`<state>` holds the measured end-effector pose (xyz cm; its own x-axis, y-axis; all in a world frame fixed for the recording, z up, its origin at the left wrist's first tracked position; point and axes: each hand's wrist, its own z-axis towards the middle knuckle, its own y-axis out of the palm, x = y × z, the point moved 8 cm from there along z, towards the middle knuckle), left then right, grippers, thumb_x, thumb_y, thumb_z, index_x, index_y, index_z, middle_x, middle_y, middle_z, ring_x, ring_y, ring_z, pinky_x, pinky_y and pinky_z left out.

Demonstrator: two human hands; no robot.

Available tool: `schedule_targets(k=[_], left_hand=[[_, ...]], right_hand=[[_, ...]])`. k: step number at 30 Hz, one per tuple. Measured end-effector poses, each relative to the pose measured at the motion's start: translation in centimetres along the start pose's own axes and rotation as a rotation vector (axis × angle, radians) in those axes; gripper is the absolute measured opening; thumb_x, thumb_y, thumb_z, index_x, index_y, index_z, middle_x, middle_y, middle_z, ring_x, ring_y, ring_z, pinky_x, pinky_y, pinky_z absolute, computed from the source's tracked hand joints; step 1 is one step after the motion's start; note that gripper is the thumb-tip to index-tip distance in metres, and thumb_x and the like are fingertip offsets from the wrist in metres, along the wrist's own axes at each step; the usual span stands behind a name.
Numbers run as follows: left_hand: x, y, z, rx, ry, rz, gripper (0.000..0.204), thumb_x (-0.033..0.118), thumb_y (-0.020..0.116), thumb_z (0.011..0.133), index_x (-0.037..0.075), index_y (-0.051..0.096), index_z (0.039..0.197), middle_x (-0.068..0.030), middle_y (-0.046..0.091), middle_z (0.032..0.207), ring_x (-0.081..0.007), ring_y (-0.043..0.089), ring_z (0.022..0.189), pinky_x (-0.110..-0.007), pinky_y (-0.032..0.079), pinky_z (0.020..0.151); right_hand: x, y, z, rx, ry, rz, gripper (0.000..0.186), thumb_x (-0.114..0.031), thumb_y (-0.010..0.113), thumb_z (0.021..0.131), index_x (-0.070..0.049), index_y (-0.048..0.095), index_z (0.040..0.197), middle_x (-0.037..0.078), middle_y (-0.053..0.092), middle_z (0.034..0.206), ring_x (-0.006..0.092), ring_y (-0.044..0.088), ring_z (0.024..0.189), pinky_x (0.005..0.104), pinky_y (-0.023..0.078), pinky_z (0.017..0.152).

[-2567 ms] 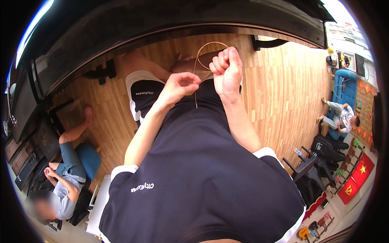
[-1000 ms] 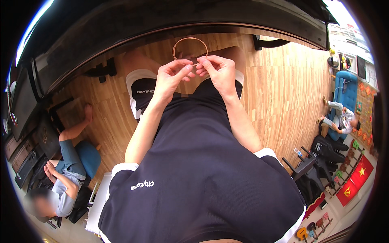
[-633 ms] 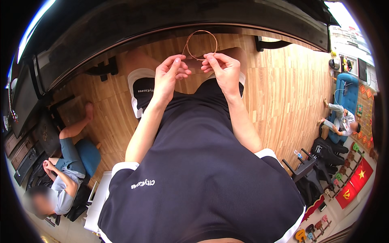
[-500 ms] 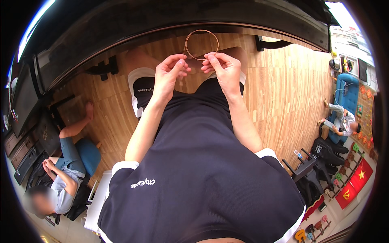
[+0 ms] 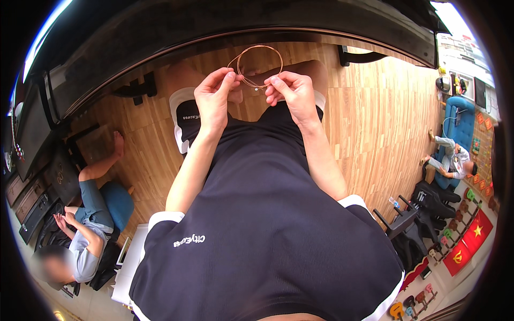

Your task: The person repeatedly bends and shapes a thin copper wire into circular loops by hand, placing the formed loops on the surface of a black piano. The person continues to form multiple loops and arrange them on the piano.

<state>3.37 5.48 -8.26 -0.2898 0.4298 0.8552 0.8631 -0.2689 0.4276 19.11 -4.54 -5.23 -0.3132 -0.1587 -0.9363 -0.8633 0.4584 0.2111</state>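
Note:
A thin copper-coloured guitar string (image 5: 259, 46), coiled into a loop, is held up between my two hands above my lap. My left hand (image 5: 214, 101) pinches the coil at its left side, where a strand bows out past the main ring. Thumb and fingertips of my right hand (image 5: 295, 99) are closed on its lower right. Between the hands, at the bottom of the loop, shows a tiny pale bead-like end. Both forearms reach forward over my dark shirt.
A glossy black furniture edge (image 5: 214, 40) runs across just beyond the coil. On the left sits a person (image 5: 93, 241) on a blue chair; another person (image 5: 452, 160) sits by a blue sofa (image 5: 459, 115). Black chairs (image 5: 412, 227) stand at lower right.
The coil has moved slightly left and down. My left hand, earlier at its edge, now pinches it with a strand bowed outward. The seated person at left has parted their hands.

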Motion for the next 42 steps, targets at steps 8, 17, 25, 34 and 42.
schedule_targets(k=[8,17,25,34,42], left_hand=[[-0.5,0.4,0.0,-0.049,-0.105,-0.229,0.018,0.008,0.067,0.093,-0.003,0.066,0.106,-0.0100,0.071,0.092,-0.0139,0.068,0.083,-0.023,0.054,0.075],[0.3,-1.6,0.6,0.089,0.017,-0.084,0.018,0.005,0.067,0.092,-0.003,0.067,0.108,-0.0103,0.070,0.098,-0.0179,0.069,0.088,-0.024,0.054,0.077],[-2.3,0.5,-0.5,-0.177,-0.306,-0.210,0.017,0.008,0.067,0.092,-0.002,0.066,0.106,-0.0071,0.068,0.093,-0.0115,0.065,0.078,-0.021,0.052,0.069],[-1.7,2.5,-1.3,-0.406,-0.289,0.053,0.021,0.012,0.067,0.092,0.000,0.069,0.109,-0.0031,0.069,0.093,-0.0091,0.063,0.082,-0.024,0.049,0.073],[-1.9,2.4,-1.0,-0.360,-0.277,0.143,0.021,0.015,0.069,0.091,-0.001,0.068,0.104,-0.0046,0.069,0.089,-0.0114,0.065,0.081,-0.025,0.051,0.073]], right_hand=[[-0.5,0.6,-0.2,0.062,0.003,-0.134,0.016,-0.007,0.061,0.094,0.003,0.071,0.087,0.007,0.067,0.068,0.0105,0.063,0.056,0.0226,0.052,0.052],[-0.9,0.7,-0.4,0.061,-0.012,-0.206,0.015,-0.007,0.063,0.092,0.004,0.071,0.086,0.007,0.068,0.067,0.0096,0.063,0.055,0.0227,0.051,0.051],[-0.6,0.4,-0.3,0.107,-0.034,-0.267,0.015,-0.007,0.064,0.092,0.004,0.072,0.086,0.007,0.068,0.066,0.0091,0.063,0.055,0.0226,0.050,0.051],[-0.6,-0.8,-0.4,0.172,-0.014,-0.223,0.015,-0.009,0.064,0.093,0.003,0.072,0.088,0.006,0.067,0.066,0.0099,0.063,0.055,0.0231,0.051,0.052],[-0.3,0.0,-0.3,0.140,-0.053,-0.147,0.014,-0.009,0.066,0.092,0.002,0.073,0.091,0.006,0.069,0.071,0.0094,0.064,0.063,0.0232,0.053,0.058]])
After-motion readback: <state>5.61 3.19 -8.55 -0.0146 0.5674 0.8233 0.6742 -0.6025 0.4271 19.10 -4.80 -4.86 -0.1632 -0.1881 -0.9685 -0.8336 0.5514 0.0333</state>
